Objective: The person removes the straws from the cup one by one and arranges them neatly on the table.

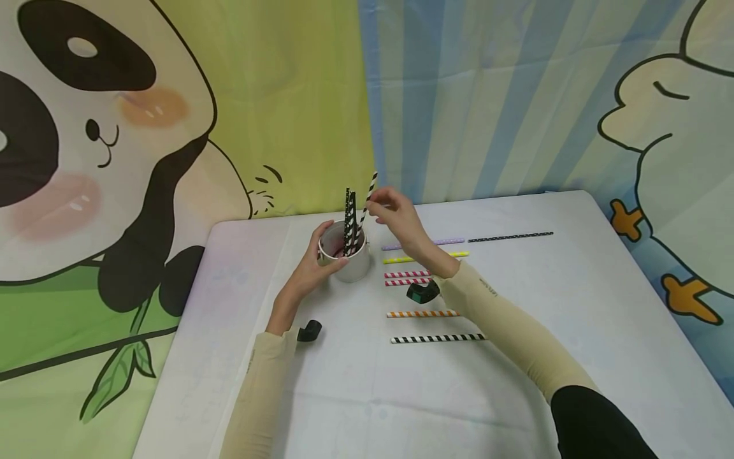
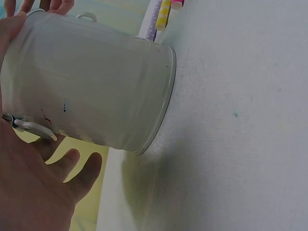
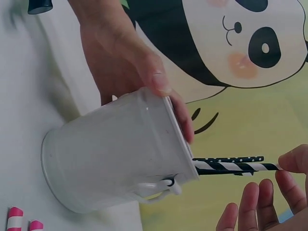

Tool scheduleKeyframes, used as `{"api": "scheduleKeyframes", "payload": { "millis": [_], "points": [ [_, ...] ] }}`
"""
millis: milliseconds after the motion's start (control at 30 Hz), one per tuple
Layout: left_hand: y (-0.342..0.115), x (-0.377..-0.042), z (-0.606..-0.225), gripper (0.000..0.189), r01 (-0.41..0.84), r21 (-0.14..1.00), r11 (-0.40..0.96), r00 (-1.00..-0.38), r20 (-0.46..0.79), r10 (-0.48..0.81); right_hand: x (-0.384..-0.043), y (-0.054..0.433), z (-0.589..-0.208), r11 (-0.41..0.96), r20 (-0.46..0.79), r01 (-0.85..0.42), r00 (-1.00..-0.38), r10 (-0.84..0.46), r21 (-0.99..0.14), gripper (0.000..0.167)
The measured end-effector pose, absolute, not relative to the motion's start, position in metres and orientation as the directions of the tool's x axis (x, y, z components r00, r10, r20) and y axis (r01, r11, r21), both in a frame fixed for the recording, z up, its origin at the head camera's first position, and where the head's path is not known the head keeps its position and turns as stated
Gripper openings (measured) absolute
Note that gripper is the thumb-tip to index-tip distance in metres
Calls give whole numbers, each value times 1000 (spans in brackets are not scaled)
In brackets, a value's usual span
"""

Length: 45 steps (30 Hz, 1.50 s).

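Observation:
A white metal bucket (image 1: 357, 268) with small side handles stands on the table, tilted slightly in the head view. My left hand (image 1: 312, 271) grips it by the rim, thumb on the near side and fingers around the far side. Thumb and forefinger of my right hand (image 1: 401, 222) pinch a black-and-white striped paper straw (image 1: 373, 182), its lower end inside the bucket. Several other black-and-white paper straws (image 1: 347, 217), striped and dotted, stick up out of the bucket beside it. Their lower ends are hidden by the bucket wall in the right wrist view.
Right of the bucket, straws lie roughly parallel on the white table (image 1: 355, 382): purple (image 1: 450, 241), yellow (image 1: 398, 260), two red-and-white (image 1: 407, 275), orange-striped (image 1: 421, 314) and black-striped (image 1: 438, 339). A black dotted straw (image 1: 510, 237) lies farther right. A printed cloth hangs behind.

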<state>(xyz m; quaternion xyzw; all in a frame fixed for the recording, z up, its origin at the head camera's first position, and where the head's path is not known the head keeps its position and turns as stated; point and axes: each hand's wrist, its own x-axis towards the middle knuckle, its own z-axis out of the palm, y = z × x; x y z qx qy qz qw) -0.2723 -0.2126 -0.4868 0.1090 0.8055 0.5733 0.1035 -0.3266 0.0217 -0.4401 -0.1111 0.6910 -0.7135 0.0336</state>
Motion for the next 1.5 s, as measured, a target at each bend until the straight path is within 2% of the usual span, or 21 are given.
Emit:
{"api": "scheduleKeyframes", "payload": {
  "millis": [267, 1033, 1333, 1500],
  "points": [
    [-212, -273, -487, 91, 44, 947, 319, -956, -53, 290, -325, 31, -433, -85, 89, -73, -975, -202, -994, 16],
    [-211, -272, -484, 90, 56, 940, 335, -959, -43, 282, -328, 69, -399, -144, 178, -155, -970, -165, -977, 8],
    [-211, -272, -486, 90, 54, 937, 344, -959, -48, 280, -323, 85, -393, -134, 201, -179, -965, -167, -975, 9],
    [-211, -272, -487, 90, 51, 937, 345, -958, -52, 283, -318, 98, -395, -80, 203, -191, -961, -187, -978, 11]
  ]
}}
